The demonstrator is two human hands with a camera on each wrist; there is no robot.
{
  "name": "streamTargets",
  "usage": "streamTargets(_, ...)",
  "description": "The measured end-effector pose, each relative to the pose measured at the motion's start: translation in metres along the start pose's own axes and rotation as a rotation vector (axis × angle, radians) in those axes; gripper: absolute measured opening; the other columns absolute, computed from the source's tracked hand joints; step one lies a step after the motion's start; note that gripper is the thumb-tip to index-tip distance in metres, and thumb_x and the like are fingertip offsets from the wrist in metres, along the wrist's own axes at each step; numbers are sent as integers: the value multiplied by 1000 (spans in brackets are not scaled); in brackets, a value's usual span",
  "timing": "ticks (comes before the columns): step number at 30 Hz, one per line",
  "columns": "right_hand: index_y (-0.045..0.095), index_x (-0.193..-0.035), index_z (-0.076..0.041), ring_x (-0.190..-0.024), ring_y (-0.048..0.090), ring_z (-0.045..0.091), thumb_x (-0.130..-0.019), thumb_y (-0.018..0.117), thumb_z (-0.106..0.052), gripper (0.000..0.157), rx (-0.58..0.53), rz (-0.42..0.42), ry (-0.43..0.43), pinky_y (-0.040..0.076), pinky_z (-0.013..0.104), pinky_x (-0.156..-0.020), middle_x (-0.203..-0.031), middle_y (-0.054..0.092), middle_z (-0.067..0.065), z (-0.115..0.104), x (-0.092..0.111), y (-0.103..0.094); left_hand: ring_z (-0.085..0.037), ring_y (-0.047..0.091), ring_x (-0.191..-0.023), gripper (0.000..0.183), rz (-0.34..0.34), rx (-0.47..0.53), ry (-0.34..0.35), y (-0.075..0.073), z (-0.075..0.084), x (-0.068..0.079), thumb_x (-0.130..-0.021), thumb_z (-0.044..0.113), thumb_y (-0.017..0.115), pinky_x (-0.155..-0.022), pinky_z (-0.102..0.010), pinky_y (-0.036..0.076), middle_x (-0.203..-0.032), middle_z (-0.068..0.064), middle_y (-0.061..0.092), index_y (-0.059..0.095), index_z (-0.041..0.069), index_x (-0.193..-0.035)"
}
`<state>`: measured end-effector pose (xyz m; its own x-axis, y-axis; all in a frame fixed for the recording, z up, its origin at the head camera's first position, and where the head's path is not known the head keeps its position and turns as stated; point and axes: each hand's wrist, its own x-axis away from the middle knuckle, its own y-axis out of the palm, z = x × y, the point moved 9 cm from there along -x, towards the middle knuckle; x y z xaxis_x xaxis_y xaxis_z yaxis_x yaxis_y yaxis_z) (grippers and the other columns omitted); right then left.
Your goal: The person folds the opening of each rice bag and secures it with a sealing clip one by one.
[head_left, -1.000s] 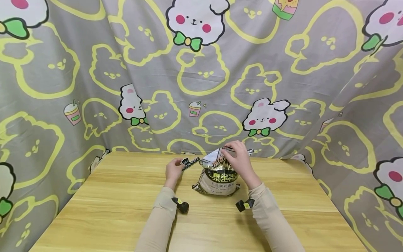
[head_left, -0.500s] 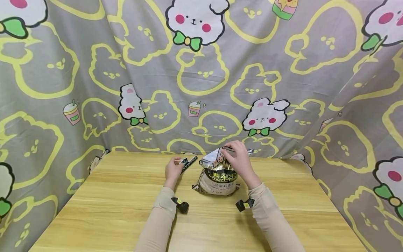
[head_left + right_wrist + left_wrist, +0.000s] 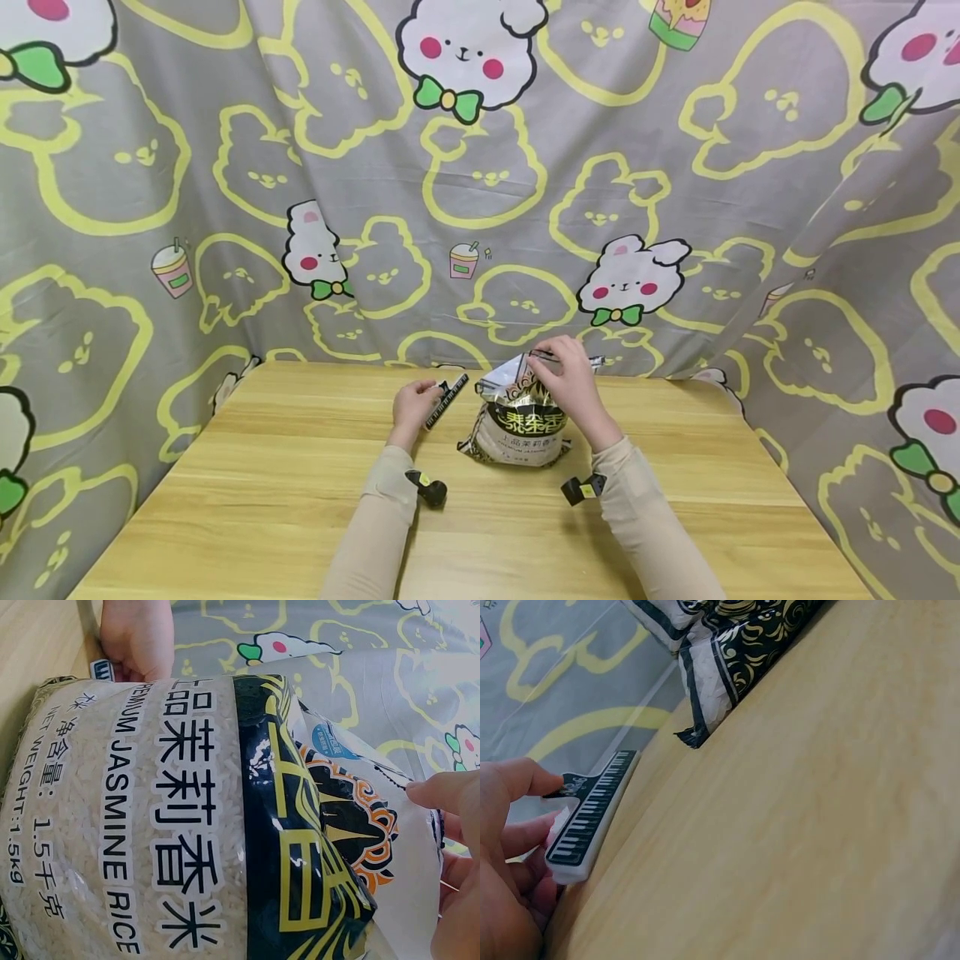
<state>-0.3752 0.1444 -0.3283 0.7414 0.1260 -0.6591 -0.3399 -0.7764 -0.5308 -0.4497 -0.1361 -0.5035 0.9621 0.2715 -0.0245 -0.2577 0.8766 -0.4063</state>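
A bag of jasmine rice (image 3: 517,446) stands on the table, its slack top drawn up and to the right. My right hand (image 3: 572,385) pinches the top edge, thumb on the near side in the right wrist view, where the bag's printed front (image 3: 187,802) fills much of the frame. To the left of the bag, my left hand (image 3: 412,410) holds a black-and-white clip (image 3: 592,814) with a piano-key pattern. Thumb and fingers grip its short handle, and the long keyed bar points away from the palm. The clip is apart from the bag.
The wooden table (image 3: 247,500) reaches back to a grey patterned curtain (image 3: 510,167), which also hangs at both sides. A small black camera (image 3: 431,492) is strapped to the left wrist and another camera (image 3: 581,490) to the right.
The clip has swung in my left hand, so its keyed bar stands more steeply and its near end sits lower. The left hand has shifted slightly left; right hand and bag look unchanged.
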Motion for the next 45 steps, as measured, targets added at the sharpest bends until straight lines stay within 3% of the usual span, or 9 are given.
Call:
streamTargets(8,67,-97,-2,-98,53,29,-86,73,-17,20,-1,5,-1,43,47,-91,-100,64,15,-1,1,-1,-30,67,-102,36,-56,52,-30,3,-4,1,-87,27,69,-92,-42,53,-117,-15,70,69,7,-117)
streamTargets(15,68,-97,-2,-98,53,30,-86,73,-17,19,-1,6,-4,44,47,-90,-100,64,15,-2,0,-1,-26,68,-96,33,-60,117,-24,2,-5,1,-87,23,69,-85,-36,57,-112,-16,71,70,3,-114)
streamTargets(23,68,-96,-2,-97,53,29,-85,74,-17,19,-4,12,-14,43,46,-90,-99,65,14,-2,0,-1,-29,62,-106,33,-52,164,-57,0,-7,1,-87,22,69,-93,-39,50,-116,-16,70,70,4,-115)
streamTargets(28,68,-96,-2,-96,53,29,-85,74,-17,18,-4,12,-17,44,46,-89,-99,64,14,-2,0,-1,-29,60,-109,35,-79,246,-80,-3,-8,1,-89,21,67,-97,-39,46,-121,-18,66,67,2,-119)
streamTargets(36,68,-97,-2,-98,53,30,-86,73,-18,20,11,12,-15,43,48,-92,-100,64,15,-1,-1,-1,-19,59,-99,39,-105,328,-119,-11,-9,4,-91,23,66,-79,-24,48,-125,-15,64,63,5,-126)
streamTargets(45,68,-97,-2,-96,53,29,-86,73,-17,19,8,13,-19,44,47,-89,-99,64,14,-1,0,0,-8,58,-79,37,-42,394,-103,-22,-14,0,-88,15,68,-71,-20,48,-110,-13,69,65,0,-122)
